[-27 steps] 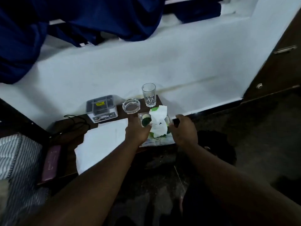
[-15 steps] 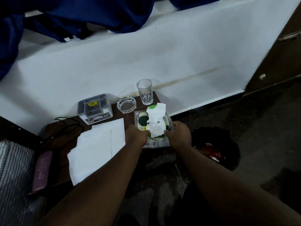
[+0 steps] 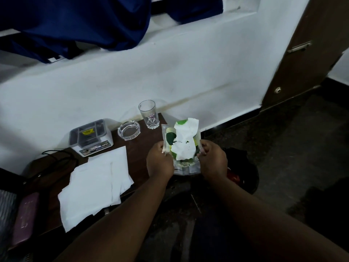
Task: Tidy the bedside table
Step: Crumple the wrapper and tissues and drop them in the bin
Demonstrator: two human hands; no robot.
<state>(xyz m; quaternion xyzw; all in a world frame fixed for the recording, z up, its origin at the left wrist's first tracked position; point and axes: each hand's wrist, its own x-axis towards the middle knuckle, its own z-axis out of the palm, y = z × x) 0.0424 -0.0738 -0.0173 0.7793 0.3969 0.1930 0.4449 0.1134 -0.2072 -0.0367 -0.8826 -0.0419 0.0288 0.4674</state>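
Note:
A clear plastic packet (image 3: 186,165) with green print and crumpled white paper (image 3: 184,140) on top is held up past the right end of the dark wooden bedside table (image 3: 140,146). My left hand (image 3: 159,161) grips its left edge and my right hand (image 3: 213,159) grips its right edge. On the table stand a drinking glass (image 3: 148,114), a glass ashtray (image 3: 129,130), a small white box with a dark lid (image 3: 90,137), and spread white paper sheets (image 3: 96,184). A black cord (image 3: 56,157) lies at the left.
A dark bin or bag (image 3: 241,171) with something red in it sits on the floor under my right hand. A maroon case (image 3: 25,216) lies at the far left beside striped bedding. White wall behind, blue cloth (image 3: 85,21) hanging above, brown door (image 3: 306,50) at right.
Both hands have lifted the packet off the table's right end and brought it slightly right and toward me, over the floor. The other table items have not moved.

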